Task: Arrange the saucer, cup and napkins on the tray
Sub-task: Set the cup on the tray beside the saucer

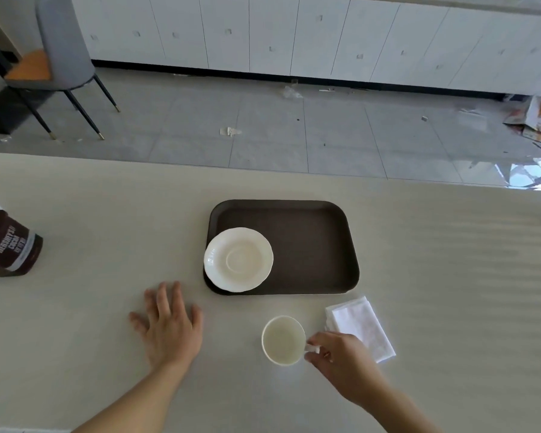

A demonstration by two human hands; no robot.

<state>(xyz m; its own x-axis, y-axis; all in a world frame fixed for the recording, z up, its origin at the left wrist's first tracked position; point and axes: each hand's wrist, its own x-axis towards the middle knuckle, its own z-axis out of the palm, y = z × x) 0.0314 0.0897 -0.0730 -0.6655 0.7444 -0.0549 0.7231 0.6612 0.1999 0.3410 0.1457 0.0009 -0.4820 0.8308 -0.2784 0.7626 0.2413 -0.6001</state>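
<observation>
A dark brown tray (310,245) lies on the beige table. A white scalloped saucer (238,259) rests in its near left corner, its edge overlapping the tray rim. In front of the tray stands an empty white cup (283,340) on the table. My right hand (341,360) pinches the cup's handle from the right. Folded white napkins (361,326) lie on the table right of the cup, partly behind my right hand. My left hand (169,326) lies flat on the table left of the tray, fingers spread, holding nothing.
A brown Hershey's cocoa carton (10,245) stands at the table's left edge. The table's far edge runs just beyond the tray; past it are a tiled floor, a grey chair (60,51) and white cabinets.
</observation>
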